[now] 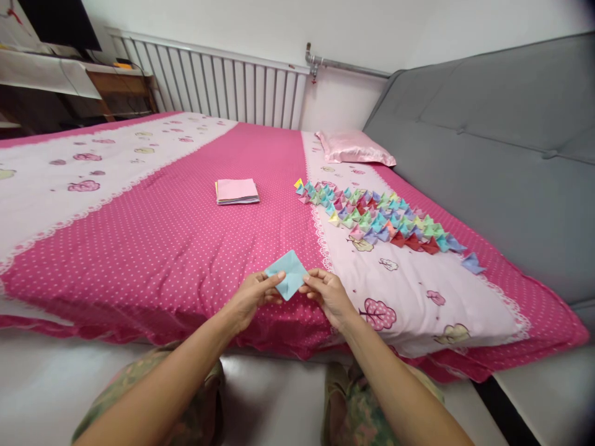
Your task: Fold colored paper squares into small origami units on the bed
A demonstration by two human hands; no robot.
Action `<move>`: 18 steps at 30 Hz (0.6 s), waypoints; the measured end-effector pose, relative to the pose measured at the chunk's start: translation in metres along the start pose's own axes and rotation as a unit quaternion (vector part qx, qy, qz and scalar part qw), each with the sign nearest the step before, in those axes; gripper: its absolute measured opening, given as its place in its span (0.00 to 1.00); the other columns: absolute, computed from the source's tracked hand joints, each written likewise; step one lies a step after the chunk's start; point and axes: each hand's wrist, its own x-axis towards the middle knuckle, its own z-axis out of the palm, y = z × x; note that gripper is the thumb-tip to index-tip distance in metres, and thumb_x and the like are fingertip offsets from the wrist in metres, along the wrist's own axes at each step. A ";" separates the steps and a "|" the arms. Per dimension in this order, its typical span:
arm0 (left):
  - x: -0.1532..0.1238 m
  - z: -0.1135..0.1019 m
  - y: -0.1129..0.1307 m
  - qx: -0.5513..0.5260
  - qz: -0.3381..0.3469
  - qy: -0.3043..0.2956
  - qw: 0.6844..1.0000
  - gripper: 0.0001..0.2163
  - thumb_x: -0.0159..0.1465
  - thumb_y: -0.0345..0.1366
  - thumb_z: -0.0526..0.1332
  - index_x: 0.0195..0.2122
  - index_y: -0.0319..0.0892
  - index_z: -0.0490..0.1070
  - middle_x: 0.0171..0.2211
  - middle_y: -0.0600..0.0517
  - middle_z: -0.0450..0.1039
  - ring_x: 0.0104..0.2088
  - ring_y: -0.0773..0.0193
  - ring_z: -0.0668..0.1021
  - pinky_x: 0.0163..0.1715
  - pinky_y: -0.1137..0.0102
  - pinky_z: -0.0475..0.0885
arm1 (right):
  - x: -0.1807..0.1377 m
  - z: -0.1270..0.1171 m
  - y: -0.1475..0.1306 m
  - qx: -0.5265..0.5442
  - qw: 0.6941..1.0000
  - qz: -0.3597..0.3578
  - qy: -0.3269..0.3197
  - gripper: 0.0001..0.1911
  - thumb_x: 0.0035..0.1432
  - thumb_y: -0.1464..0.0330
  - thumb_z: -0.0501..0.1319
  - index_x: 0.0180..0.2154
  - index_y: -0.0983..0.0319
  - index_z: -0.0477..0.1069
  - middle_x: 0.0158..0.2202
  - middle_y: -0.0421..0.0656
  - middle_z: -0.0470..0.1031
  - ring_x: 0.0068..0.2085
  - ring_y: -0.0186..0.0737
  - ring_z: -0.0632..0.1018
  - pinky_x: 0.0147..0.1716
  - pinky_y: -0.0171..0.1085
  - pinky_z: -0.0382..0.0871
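Observation:
A light-blue piece of folded paper [290,271] is held up between my two hands, above the front edge of the bed. My left hand [260,291] pinches its left corner, thumb on top. At the right corner, my right hand [326,291] grips the paper between thumb and fingers. The paper is turned so that it looks like a diamond, with a crease near its lower part. Farther back on the bedspread lies a stack of square paper sheets [237,191], pink on top. To the right stand rows of small folded paper pieces [381,217] in many colours.
A pink and white bedspread [195,248] covers the bed. On it rests a pink pillow [356,147] near the grey padded headboard [493,136]. Behind are a white radiator [218,83] and a desk [116,87] with a black monitor [60,23].

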 end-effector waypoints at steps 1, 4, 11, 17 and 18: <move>0.000 0.000 -0.001 0.008 0.003 -0.002 1.000 0.14 0.51 0.42 0.63 0.34 0.37 0.72 0.29 0.48 0.73 0.27 0.67 0.72 0.27 0.73 0.66 | 0.000 0.001 0.001 0.009 1.000 0.002 0.002 0.10 0.40 0.68 0.66 0.26 0.64 0.68 0.20 0.37 0.73 0.22 0.27 0.75 0.19 0.22 0.63; 0.001 0.001 -0.005 0.027 0.026 0.005 0.999 0.14 0.49 0.38 0.66 0.36 0.38 0.72 0.32 0.49 0.73 0.28 0.68 0.72 0.27 0.75 0.65 | 0.001 0.005 0.003 0.036 0.999 0.009 0.002 0.11 0.40 0.68 0.66 0.27 0.63 0.66 0.22 0.37 0.74 0.25 0.28 0.76 0.20 0.22 0.65; 0.003 -0.001 -0.006 0.062 0.067 0.065 0.994 0.10 0.50 0.39 0.64 0.29 0.36 0.72 0.20 0.54 0.68 0.20 0.73 0.66 0.22 0.76 0.60 | -0.001 0.007 0.006 -0.017 0.999 -0.013 -0.043 0.10 0.44 0.67 0.64 0.29 0.63 0.66 0.25 0.38 0.73 0.27 0.32 0.76 0.20 0.25 0.64; 0.006 -0.006 -0.005 0.221 0.139 0.091 0.961 0.09 0.51 0.39 0.62 0.24 0.37 0.73 0.15 0.57 0.60 0.18 0.72 0.61 0.19 0.74 0.55 | 0.001 -0.001 0.004 -0.099 0.987 -0.122 -0.037 0.12 0.41 0.70 0.65 0.32 0.62 0.68 0.29 0.38 0.72 0.26 0.29 0.72 0.23 0.27 0.63; 0.006 -0.008 -0.005 0.264 0.164 0.102 0.945 0.09 0.52 0.38 0.61 0.22 0.38 0.72 0.15 0.57 0.59 0.18 0.71 0.61 0.20 0.74 0.55 | 0.001 -0.002 0.003 -0.101 0.985 -0.133 -0.035 0.14 0.41 0.71 0.65 0.34 0.62 0.68 0.31 0.39 0.72 0.27 0.29 0.72 0.25 0.28 0.64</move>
